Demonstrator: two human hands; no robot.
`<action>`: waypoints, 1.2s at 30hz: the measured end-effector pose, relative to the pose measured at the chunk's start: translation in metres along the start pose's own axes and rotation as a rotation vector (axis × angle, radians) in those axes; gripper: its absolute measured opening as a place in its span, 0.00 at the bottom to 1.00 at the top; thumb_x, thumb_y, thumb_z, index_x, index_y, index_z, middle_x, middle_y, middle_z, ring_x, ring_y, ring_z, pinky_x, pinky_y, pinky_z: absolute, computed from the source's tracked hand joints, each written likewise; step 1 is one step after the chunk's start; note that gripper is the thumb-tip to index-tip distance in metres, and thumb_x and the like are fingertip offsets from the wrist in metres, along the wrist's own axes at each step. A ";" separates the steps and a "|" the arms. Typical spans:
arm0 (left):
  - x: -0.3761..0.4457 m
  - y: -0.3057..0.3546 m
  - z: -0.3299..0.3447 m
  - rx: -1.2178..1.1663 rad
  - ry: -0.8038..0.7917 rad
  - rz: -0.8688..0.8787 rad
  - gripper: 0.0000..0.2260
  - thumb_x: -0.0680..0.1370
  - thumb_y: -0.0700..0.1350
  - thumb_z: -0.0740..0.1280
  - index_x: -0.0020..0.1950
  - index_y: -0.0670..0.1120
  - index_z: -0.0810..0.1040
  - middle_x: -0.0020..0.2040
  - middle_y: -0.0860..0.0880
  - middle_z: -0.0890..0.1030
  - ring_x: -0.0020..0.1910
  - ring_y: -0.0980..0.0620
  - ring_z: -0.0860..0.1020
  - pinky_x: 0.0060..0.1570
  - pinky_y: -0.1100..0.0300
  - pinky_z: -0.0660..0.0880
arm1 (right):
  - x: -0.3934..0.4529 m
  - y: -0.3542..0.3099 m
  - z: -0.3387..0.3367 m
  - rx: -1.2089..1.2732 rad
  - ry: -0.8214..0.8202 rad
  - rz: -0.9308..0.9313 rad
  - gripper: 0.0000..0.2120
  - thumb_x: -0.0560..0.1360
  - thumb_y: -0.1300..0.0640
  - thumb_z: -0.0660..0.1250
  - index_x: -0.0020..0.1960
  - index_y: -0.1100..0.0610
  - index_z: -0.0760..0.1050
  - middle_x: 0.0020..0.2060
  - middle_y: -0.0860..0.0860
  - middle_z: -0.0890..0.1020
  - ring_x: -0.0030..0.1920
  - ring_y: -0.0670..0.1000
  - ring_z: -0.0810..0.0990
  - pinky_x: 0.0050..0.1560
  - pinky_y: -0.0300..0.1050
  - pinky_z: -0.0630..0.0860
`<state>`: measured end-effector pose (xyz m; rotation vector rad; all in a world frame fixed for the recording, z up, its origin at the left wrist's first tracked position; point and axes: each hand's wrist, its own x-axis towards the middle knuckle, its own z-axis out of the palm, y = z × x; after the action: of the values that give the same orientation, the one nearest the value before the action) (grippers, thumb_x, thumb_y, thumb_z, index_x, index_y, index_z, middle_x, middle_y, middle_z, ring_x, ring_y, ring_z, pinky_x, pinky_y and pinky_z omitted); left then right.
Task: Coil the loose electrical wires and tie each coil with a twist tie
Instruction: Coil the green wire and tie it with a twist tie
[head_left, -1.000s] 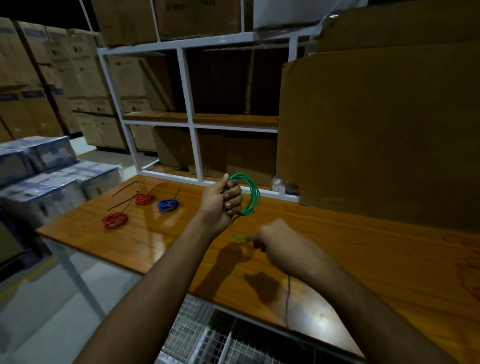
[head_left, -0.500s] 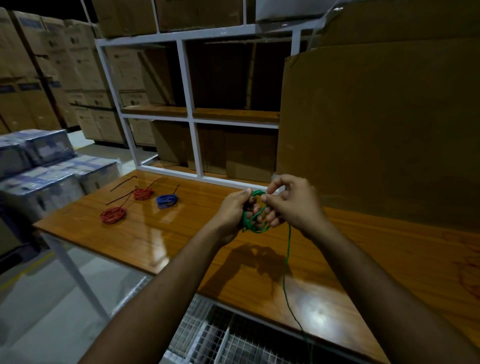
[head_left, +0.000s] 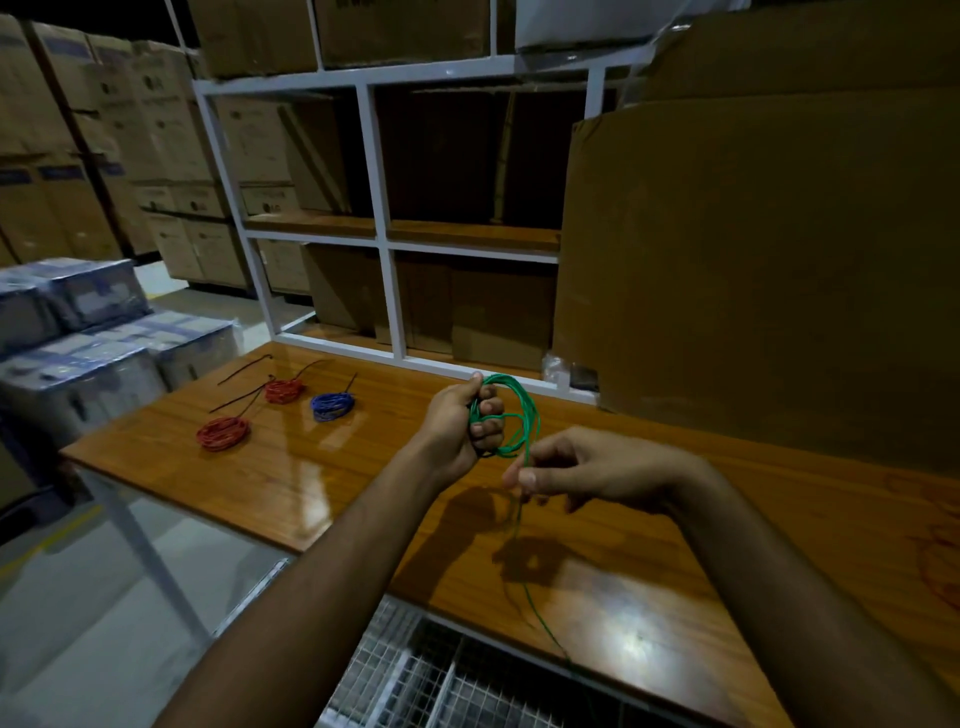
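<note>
Green wire (head_left: 524, 415) sits partly coiled above the table (head_left: 322, 483). At far left lie two red coils (head_left: 223, 433) and a blue coil (head_left: 332, 406), tied. Our left hand (head_left: 457, 426), forearm raised, thumb up, curls its fingers round the loops. Our right hand (head_left: 587, 470), just beside and lower, pinches the loose strand between thumb and forefinger; the tail hangs past the table edge.

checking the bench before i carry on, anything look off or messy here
Nothing stands out. The two red coils and the blue coil lie tidy on the wooden table. The left hand grips the green coil; the right hand pinches its tail, which trails over the table's near edge.
</note>
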<state>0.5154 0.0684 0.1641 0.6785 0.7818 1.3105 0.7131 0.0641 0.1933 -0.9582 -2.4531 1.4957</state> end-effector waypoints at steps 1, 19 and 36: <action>0.001 0.000 0.001 0.013 -0.001 0.009 0.16 0.85 0.51 0.52 0.41 0.47 0.68 0.31 0.52 0.66 0.22 0.58 0.61 0.21 0.65 0.57 | 0.003 -0.001 0.006 0.052 -0.019 -0.037 0.09 0.79 0.50 0.66 0.56 0.53 0.80 0.51 0.56 0.82 0.49 0.47 0.78 0.47 0.43 0.75; -0.018 0.008 0.005 0.022 -0.218 -0.186 0.19 0.83 0.55 0.52 0.38 0.47 0.68 0.28 0.54 0.62 0.21 0.58 0.58 0.22 0.65 0.52 | 0.035 0.020 -0.034 0.091 0.776 -0.087 0.23 0.74 0.39 0.69 0.31 0.56 0.73 0.22 0.49 0.72 0.23 0.47 0.69 0.28 0.42 0.66; -0.003 0.036 0.001 -0.059 -0.099 0.119 0.17 0.85 0.53 0.53 0.38 0.48 0.66 0.25 0.54 0.62 0.20 0.59 0.58 0.20 0.65 0.53 | 0.013 0.027 0.065 -0.197 0.389 0.057 0.08 0.82 0.59 0.63 0.48 0.58 0.79 0.35 0.50 0.82 0.28 0.43 0.78 0.30 0.39 0.75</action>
<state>0.4953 0.0702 0.1937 0.7460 0.6279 1.3914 0.6885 0.0303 0.1348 -1.2291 -2.3277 0.9764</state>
